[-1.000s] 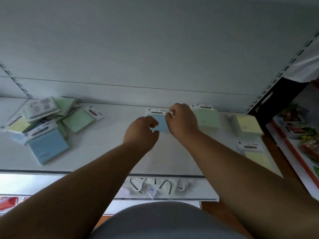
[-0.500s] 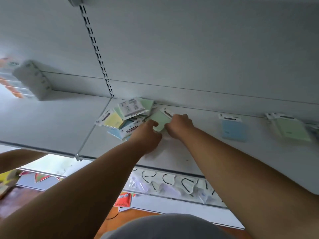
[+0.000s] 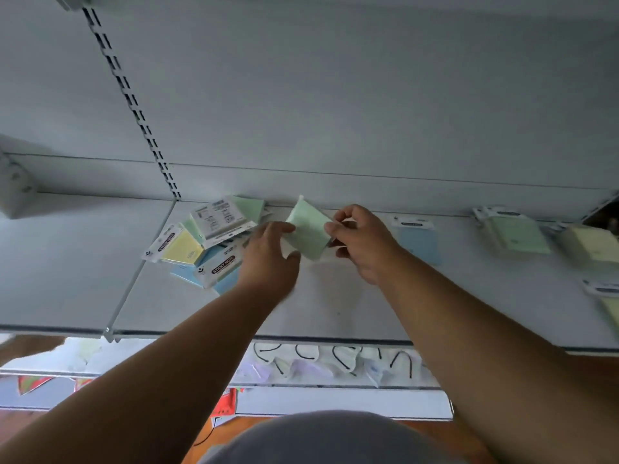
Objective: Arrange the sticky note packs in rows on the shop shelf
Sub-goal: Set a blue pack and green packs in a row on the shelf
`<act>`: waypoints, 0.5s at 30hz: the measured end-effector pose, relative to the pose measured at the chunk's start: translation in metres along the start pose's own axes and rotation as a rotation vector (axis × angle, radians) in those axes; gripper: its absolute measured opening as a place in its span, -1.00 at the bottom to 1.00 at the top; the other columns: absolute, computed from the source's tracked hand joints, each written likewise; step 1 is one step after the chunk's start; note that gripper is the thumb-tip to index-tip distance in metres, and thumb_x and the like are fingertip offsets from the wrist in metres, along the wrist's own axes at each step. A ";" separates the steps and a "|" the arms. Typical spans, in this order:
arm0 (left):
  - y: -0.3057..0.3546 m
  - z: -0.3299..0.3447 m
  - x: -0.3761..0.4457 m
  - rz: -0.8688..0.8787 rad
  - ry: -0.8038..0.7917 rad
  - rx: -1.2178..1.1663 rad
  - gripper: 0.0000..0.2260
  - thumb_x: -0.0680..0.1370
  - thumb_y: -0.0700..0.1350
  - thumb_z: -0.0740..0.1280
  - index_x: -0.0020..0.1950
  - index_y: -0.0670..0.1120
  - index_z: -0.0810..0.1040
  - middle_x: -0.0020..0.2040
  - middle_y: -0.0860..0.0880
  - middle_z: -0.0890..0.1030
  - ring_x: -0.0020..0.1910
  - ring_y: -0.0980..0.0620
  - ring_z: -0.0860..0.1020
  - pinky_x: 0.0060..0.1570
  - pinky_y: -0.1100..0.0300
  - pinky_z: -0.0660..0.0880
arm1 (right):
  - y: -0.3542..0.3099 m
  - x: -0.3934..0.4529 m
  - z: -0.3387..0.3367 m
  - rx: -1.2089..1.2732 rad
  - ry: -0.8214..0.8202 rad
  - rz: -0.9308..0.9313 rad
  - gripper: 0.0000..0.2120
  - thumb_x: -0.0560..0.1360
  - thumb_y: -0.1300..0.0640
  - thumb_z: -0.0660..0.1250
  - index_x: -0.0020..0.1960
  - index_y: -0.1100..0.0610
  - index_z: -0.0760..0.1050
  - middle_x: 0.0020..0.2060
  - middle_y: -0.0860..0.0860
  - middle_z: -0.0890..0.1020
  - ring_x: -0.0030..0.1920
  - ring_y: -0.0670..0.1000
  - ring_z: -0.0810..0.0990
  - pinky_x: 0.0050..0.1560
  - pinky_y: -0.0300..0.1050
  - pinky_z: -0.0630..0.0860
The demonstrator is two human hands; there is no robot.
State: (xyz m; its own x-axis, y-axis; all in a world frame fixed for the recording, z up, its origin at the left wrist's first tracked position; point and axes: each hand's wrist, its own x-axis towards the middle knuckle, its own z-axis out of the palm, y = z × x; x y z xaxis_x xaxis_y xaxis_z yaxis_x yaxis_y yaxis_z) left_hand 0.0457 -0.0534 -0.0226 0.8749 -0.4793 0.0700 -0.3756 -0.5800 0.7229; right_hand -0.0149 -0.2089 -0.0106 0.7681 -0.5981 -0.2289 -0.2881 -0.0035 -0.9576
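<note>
A green sticky note pack (image 3: 308,231) hangs tilted in the air above the white shop shelf (image 3: 335,306), between two bare hands, its upper corner pointing toward the back wall and its long axis running diagonally from upper left to lower right. The right hand (image 3: 363,242) pinches the pack's right edge w/ thumb and forefinger clamped on it; the other fingers curl loosely below. The left hand (image 3: 269,259) meets the pack's left edge w/ fingertips and thumb, fingers fairly straight and slightly spread, more steadying than gripping; whether it truly holds can't be told. The right hand looks the carrying one.

Left of the pack, just beside the left hand, lies the unsorted heap (image 3: 204,239): yellow, blue and green packs overlapping at odd angles, some label-up. To the right, a blue pack (image 3: 418,241) lies flat near the back edge, then well apart a green stack (image 3: 514,234) and a yellow stack (image 3: 591,244), forming a row. Another pack (image 3: 606,296) sits nearer the front edge at far right.

Judged from this, the step in hand is carrying the green pack rightward toward the row. Bare shelf shows below the hands and between the blue pack and the front lip, so there's room to swing the pack flat; it'll likely need turning so its header faces the back wall like its neighbours. Main risk: brushing the blue pack askew.
</note>
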 end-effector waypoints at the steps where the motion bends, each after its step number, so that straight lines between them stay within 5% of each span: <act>1: 0.009 0.007 0.001 -0.015 -0.023 -0.089 -0.71 0.47 -0.18 0.39 0.15 0.06 0.51 0.17 -0.01 0.57 0.05 0.05 0.58 0.02 0.20 0.49 | -0.001 -0.003 -0.018 0.066 -0.047 0.024 -0.84 0.51 0.23 0.37 -0.15 0.04 0.42 -0.16 0.09 0.59 -0.27 0.03 0.58 -0.28 -0.08 0.47; 3: 0.032 0.022 0.002 -0.062 -0.058 -0.237 -0.80 0.45 -0.21 0.39 -0.07 0.10 0.52 -0.05 0.04 0.67 -0.19 0.12 0.64 -0.16 0.22 0.55 | 0.000 -0.004 -0.054 0.141 -0.038 0.068 -0.84 0.52 0.22 0.36 -0.13 0.03 0.42 -0.15 0.09 0.57 -0.27 0.04 0.55 -0.32 -0.11 0.45; 5: 0.056 0.043 0.000 -0.084 -0.081 -0.316 -0.80 0.41 -0.20 0.40 -0.18 0.12 0.52 -0.23 0.06 0.68 -0.24 0.04 0.65 -0.13 0.04 0.61 | 0.006 -0.003 -0.089 0.131 0.090 0.129 -0.86 0.50 0.16 0.39 -0.08 0.04 0.42 -0.10 0.11 0.58 -0.31 0.05 0.57 -0.34 -0.10 0.47; 8: 0.102 0.078 -0.008 -0.071 -0.143 -0.388 -0.80 0.41 -0.21 0.41 -0.19 0.11 0.53 -0.23 0.02 0.68 -0.23 -0.07 0.65 -0.14 0.01 0.62 | 0.018 -0.005 -0.141 0.125 0.260 0.235 -0.78 0.48 0.01 0.42 -0.09 0.12 0.44 -0.05 0.17 0.59 -0.28 0.14 0.63 -0.27 -0.02 0.59; 11: 0.151 0.120 -0.014 -0.075 -0.216 -0.458 -0.82 0.43 -0.28 0.41 -0.16 0.01 0.54 -0.19 -0.02 0.68 -0.24 -0.06 0.66 -0.24 0.15 0.60 | 0.025 -0.006 -0.197 0.180 0.339 0.206 -0.83 0.51 0.06 0.38 -0.16 0.15 0.55 0.00 0.21 0.64 -0.01 0.23 0.66 -0.03 0.17 0.64; 15: 0.208 0.177 -0.011 0.010 -0.252 -0.302 -0.83 0.43 -0.20 0.41 -0.09 0.04 0.53 -0.17 0.07 0.62 -0.17 0.00 0.63 -0.22 0.15 0.57 | 0.026 0.005 -0.276 -0.126 0.444 0.075 -0.82 0.45 0.00 0.41 -0.17 0.11 0.58 -0.10 0.12 0.67 -0.05 0.17 0.65 -0.02 0.19 0.63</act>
State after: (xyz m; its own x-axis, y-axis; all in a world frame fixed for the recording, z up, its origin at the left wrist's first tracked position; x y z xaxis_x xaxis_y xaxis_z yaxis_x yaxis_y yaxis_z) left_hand -0.0960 -0.2858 0.0050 0.7550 -0.6524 -0.0656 -0.2438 -0.3722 0.8955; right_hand -0.1766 -0.4329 0.0117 0.4317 -0.8852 -0.1731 -0.4213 -0.0282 -0.9065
